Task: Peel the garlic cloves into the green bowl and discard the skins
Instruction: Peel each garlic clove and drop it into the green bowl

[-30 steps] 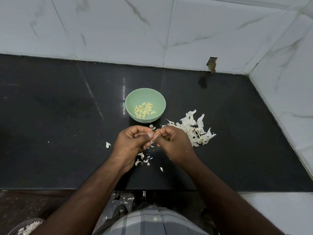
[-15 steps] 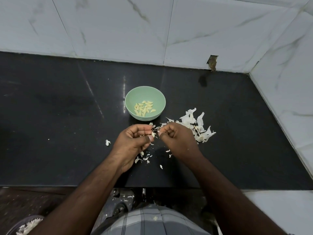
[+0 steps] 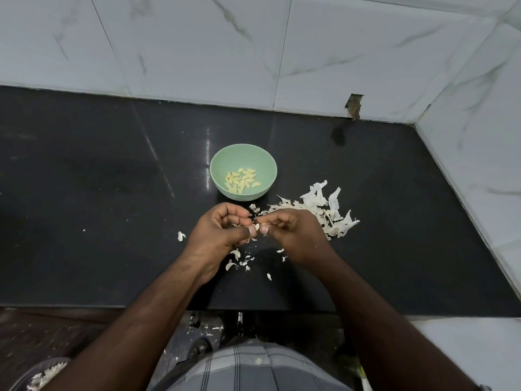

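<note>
Since a second ago both hands have drifted a little toward the green bowl (image 3: 218,165), and more flakes lie under them.

From the head camera, my left hand (image 3: 218,232) and right hand (image 3: 293,235) meet just in front of the bowl, each grip pinching the same garlic clove (image 3: 257,227) between thumb and fingertip. Peeled cloves (image 3: 242,180) sit in the bowl; the skins (image 3: 324,213) are heaped on the worktop (image 3: 98,193) to my right.

To peel well, I judge I should hold the clove steady with my left and strip the skin off with my right thumbnail, clear of the bowl.
</note>
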